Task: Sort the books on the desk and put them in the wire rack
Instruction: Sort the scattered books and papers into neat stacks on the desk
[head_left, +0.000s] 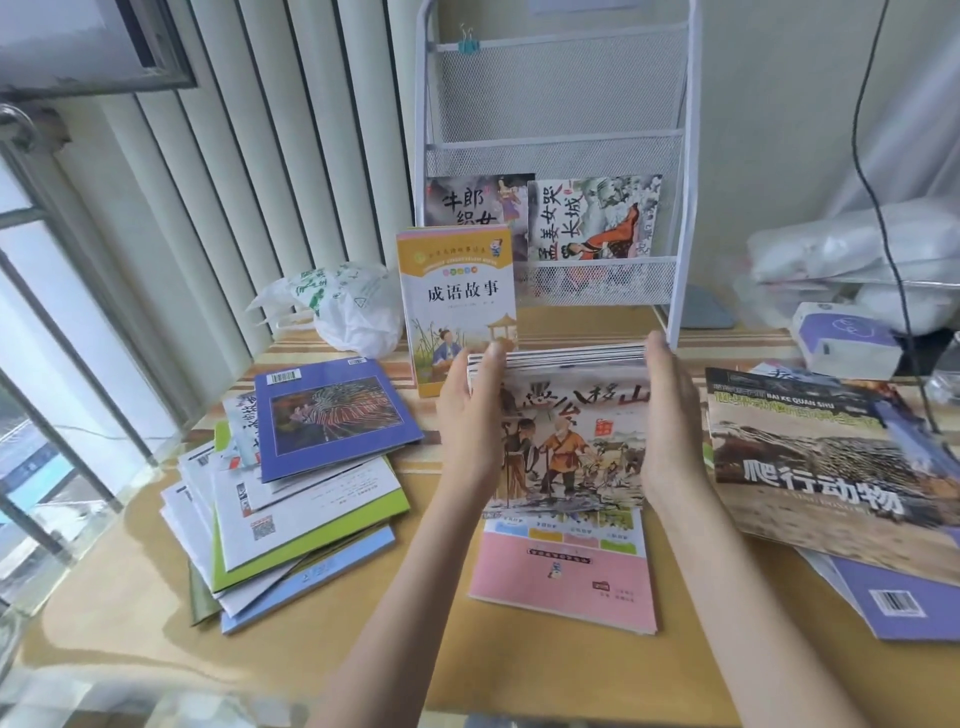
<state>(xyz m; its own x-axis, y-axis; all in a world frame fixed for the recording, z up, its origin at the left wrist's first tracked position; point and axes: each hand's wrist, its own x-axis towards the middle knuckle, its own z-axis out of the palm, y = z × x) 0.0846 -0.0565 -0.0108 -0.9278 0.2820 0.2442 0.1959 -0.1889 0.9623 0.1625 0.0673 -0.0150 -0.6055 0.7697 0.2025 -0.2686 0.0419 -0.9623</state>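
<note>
Both hands clamp a thick stack of thin picture books (569, 431) at mid-desk, left hand (470, 415) and right hand (670, 415) pressing its side edges. Two glossy books, 牛郎织女 (470, 205) and 孟姜女哭长城 (595, 218), stand in the white wire-mesh rack (561, 88). 成语故事 (457, 301) stands upright just left; 爬行动物 (826, 462) lies flat at right.

Both hands (569, 415) clasp picture-book stack (571, 441) above desk (130, 597).

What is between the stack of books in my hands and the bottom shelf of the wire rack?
The upright yellow book stands before the wire rack on its left; the right side looks open. Both hands hold the stack.
</note>
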